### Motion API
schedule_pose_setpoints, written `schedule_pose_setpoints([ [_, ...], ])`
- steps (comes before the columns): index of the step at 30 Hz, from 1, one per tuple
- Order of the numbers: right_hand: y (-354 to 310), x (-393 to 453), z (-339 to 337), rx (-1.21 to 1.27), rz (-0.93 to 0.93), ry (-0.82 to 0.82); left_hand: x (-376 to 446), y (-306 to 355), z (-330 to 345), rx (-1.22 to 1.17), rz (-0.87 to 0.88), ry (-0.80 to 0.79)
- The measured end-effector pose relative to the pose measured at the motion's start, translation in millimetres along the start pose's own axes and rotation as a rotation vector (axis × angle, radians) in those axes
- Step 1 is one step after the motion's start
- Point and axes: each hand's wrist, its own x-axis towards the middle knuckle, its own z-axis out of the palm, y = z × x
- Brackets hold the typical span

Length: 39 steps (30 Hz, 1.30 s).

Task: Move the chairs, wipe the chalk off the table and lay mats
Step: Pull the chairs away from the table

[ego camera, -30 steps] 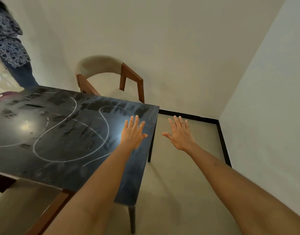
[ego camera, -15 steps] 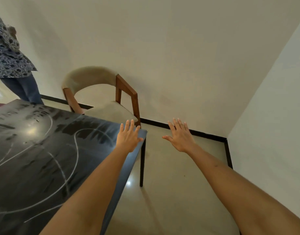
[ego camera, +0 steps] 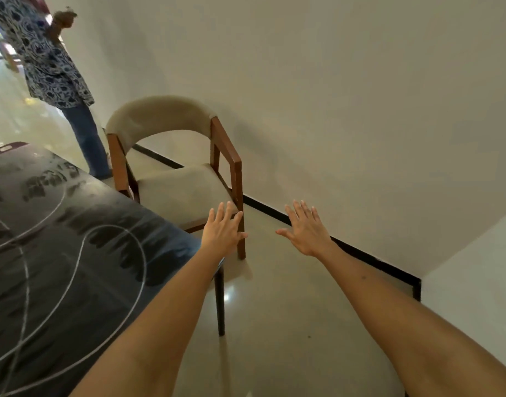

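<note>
Neither hand holds anything: the left hand (ego camera: 221,230) and the right hand (ego camera: 306,229) are both stretched forward in the middle of the frame with straight, spread fingers, and I cannot tell from this view whether the left fingertips already touch the chair or only lie in front of it. The largest thing is the black rectangular table with white chalk curves and smeared marks (ego camera: 74,267), which fills the lower left of the frame; no cloth and no mats are visible, so the wiping and the laying seem not yet started. Just behind the table corner, in the centre-left of the frame, stands the wooden armchair with a beige padded seat and a curved beige backrest (ego camera: 177,156), upright and near the pale wall (ego camera: 346,96). In the upper left of the frame another person in a blue patterned top (ego camera: 42,53) stands on the shiny floor, well apart from the hands. I judge that the step in hand is moving this chair. To do it well, each hand should take one wooden armrest, not the soft seat, so the weight is balanced. It is better to lift the chair a little than to drag it. The near front leg stands close to the table leg, so the chair should first go away from the table.
</note>
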Motion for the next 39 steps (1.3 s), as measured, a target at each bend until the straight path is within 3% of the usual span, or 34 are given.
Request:
schedule_pose_setpoints([
  [10,61,128,25,-0.015,-0.157,-0.108,123,0,33,-0.064,-0.139,-0.080],
  [23,114,293,26,-0.025,-0.335,-0.130,255,-14,44,-0.093,-0.312,-0.169],
  [39,188,496,24,-0.144,-0.678,-0.185,410,13,56,-0.244,-0.644,-0.194],
])
